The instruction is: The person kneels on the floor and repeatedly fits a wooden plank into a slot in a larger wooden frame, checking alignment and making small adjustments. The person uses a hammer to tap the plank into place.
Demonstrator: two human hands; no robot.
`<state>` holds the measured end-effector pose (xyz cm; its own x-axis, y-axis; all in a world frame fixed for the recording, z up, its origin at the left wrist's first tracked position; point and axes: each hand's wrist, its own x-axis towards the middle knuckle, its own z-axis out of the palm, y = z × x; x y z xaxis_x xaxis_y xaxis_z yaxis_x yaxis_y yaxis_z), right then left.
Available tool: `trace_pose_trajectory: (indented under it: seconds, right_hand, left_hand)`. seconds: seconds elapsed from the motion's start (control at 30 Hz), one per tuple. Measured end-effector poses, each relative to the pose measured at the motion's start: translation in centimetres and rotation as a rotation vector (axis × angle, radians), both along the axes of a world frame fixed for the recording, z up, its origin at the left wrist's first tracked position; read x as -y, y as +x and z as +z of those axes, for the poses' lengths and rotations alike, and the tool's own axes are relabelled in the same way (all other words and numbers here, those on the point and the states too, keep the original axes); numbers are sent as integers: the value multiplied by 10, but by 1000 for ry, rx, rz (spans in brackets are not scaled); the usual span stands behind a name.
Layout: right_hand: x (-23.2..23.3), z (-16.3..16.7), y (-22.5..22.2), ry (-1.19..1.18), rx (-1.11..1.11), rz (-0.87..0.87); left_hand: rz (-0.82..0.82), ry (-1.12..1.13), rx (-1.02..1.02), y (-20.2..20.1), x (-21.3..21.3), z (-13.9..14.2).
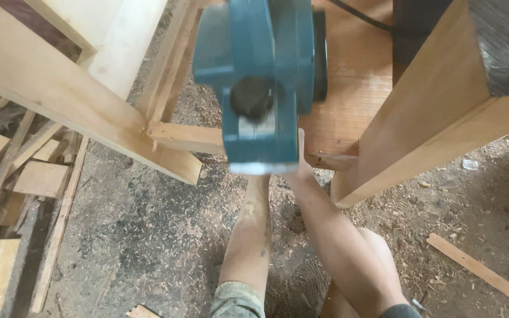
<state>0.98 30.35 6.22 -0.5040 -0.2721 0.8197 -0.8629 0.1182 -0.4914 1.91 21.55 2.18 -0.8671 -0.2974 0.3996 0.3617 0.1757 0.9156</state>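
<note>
A teal electric planer (pixel 254 76) with a black round knob (pixel 251 97) fills the upper middle of the view, blurred and close to me. Both my forearms reach up to it from below. My right hand (pixel 300 158) shows only a thumb and wrist, pressed against the planer's lower right edge. My left hand is hidden behind the planer's body; only its wrist (pixel 257 182) shows, running straight up under the tool. Behind the planer lies a frame of pale wooden beams, with a thin cross rail (pixel 184 136) level with it.
A long slanted beam (pixel 60 88) crosses the left and a wide board (pixel 431 118) stands at the right. Wood offcuts (pixel 39 176) pile at the left. Sawdust covers the dirt floor (pixel 148 235). A loose strip (pixel 478 271) lies lower right. A black cable (pixel 360 16) runs at the top.
</note>
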Motion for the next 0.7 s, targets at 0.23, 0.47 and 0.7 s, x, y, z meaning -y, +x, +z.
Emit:
trace_pose_trajectory:
  seconds: [0.23,0.47,0.7]
  right_hand:
    - [2,16,1,242,118,-237]
    - [7,14,-1,321,516,-345]
    - [11,13,-2,382,537,-402]
  left_hand:
    - [-47,-30,44,0,3,7]
    - [-108,37,95,-5,-4,16]
    - [-172,256,105,-9,-2,11]
